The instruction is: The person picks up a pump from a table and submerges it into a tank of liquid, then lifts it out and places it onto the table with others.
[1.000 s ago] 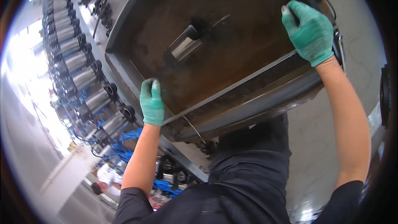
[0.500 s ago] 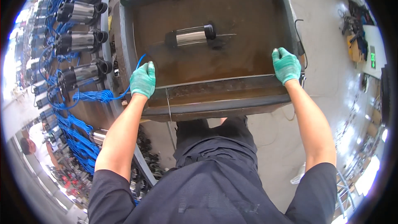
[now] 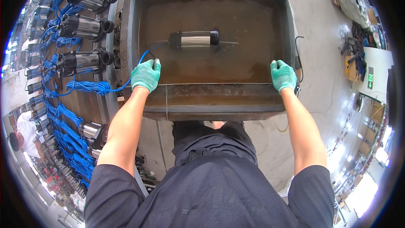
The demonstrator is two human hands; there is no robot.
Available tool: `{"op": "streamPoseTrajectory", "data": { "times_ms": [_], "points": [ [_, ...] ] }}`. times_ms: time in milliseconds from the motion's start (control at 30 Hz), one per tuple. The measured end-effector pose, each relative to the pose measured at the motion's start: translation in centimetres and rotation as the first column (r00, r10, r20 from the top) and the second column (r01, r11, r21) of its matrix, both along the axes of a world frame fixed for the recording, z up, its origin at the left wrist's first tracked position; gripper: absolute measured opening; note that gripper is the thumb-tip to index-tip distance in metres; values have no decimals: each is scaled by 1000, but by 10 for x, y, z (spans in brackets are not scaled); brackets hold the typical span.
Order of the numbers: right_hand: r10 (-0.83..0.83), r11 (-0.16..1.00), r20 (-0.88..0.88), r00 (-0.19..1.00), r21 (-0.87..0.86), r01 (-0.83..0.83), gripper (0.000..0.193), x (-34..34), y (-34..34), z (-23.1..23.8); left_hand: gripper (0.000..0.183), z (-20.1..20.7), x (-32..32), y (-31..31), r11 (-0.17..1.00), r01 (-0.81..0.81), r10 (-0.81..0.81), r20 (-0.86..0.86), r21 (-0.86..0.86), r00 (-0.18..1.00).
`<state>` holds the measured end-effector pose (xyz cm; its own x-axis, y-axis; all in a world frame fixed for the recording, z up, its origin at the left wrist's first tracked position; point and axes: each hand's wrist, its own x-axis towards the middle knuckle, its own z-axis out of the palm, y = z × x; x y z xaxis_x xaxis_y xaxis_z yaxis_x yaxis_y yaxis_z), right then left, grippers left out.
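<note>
A submersible pump (image 3: 196, 39) with a steel body and black ends lies on its side in the brown water of a metal tank (image 3: 211, 115). My left hand (image 3: 145, 75), in a green glove, is closed on the tank's rim at the near left, thumb up. A blue cable (image 3: 125, 86) runs beside and partly behind it, into the water. My right hand (image 3: 283, 76), also green-gloved, is closed on the rim at the near right. The curled fingertips of both hands are mostly hidden. Neither hand touches the pump.
Several similar pumps (image 3: 82, 62) lie in a row on a bench to the left, with coiled blue cables (image 3: 88, 86). A dark bent rod (image 3: 298, 59) stands by the tank's right wall. Another person (image 3: 27, 133) is at the far left. Cardboard boxes (image 3: 352, 69) sit at the right.
The whole view has shifted and turned slightly, so the tank and pump look more level. Both hands stay closed at the tank's near corners.
</note>
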<state>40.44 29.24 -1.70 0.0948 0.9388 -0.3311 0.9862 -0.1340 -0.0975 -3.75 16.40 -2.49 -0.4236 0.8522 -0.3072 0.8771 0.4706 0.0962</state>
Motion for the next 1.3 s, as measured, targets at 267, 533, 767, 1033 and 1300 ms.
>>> {"op": "streamPoseTrajectory", "data": {
  "times_ms": [267, 533, 767, 1033, 1300],
  "points": [
    [-16, 1000, -14, 1000, -3, 16, 40, 0, -1, -1, 46, 0, 0, 0, 1000, 12, -12, -5, -6, 1000],
    [-6, 1000, -11, 1000, 7, 7, 41, 1, -1, -1, 47, 1, 0, 1, 1000, 23, -23, -7, -18, 1000],
    [-6, 1000, -25, 1000, 20, 6, 40, 0, -1, 0, 48, 2, 0, 2, 999, 27, -27, -3, -27, 1000],
    [-5, 1000, -26, 1000, 25, 6, 40, -2, -1, -1, 48, 3, -1, 1, 999, 7, -7, 1, -49, 1000],
    [-5, 1000, -16, 1000, 21, 5, 40, 0, -1, -1, 48, 2, -1, 3, 999, 17, -17, 6, -45, 1000]
  ]
}}
